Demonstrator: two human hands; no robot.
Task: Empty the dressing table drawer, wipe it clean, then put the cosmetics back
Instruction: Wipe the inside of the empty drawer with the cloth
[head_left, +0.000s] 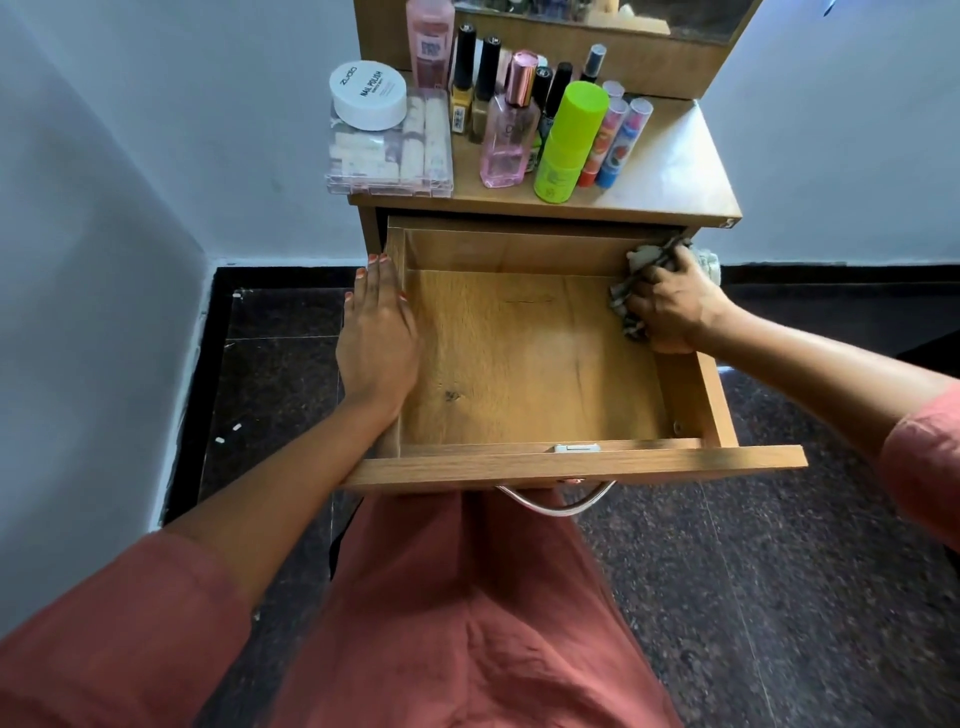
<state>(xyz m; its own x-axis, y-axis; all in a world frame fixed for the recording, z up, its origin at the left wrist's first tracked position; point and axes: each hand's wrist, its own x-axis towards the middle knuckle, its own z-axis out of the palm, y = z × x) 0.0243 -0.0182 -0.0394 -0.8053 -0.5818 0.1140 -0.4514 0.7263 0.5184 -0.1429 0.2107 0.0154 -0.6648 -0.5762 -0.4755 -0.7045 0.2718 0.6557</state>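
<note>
Right hand (670, 306) is gripping the soft, bunched cloth (631, 291) against the drawer's (571, 462) right wall. Left hand (379, 332) is lying flat, fingers straight, on the left wall. Cosmetics (519, 124) are standing on the bench (675, 171): probably light, and the glass looks fragile, so best gripped round the body.

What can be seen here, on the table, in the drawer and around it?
drawer: one, wooden, pulled open, holds no cosmetics
cloth: one, grey patterned, drawer's right back corner
round jar: one, white, on the clear box
clear box: one, transparent, tabletop left
tall bottle: one, pink, tabletop back
perfume bottle: one, pink, tabletop middle
green bottle: one, lime, tabletop front
dark-capped bottles: several, behind perfume bottle
tubes: at least two, red, blue, right of green bottle
left hand: flat on drawer's left wall
right hand: grips the cloth
</note>
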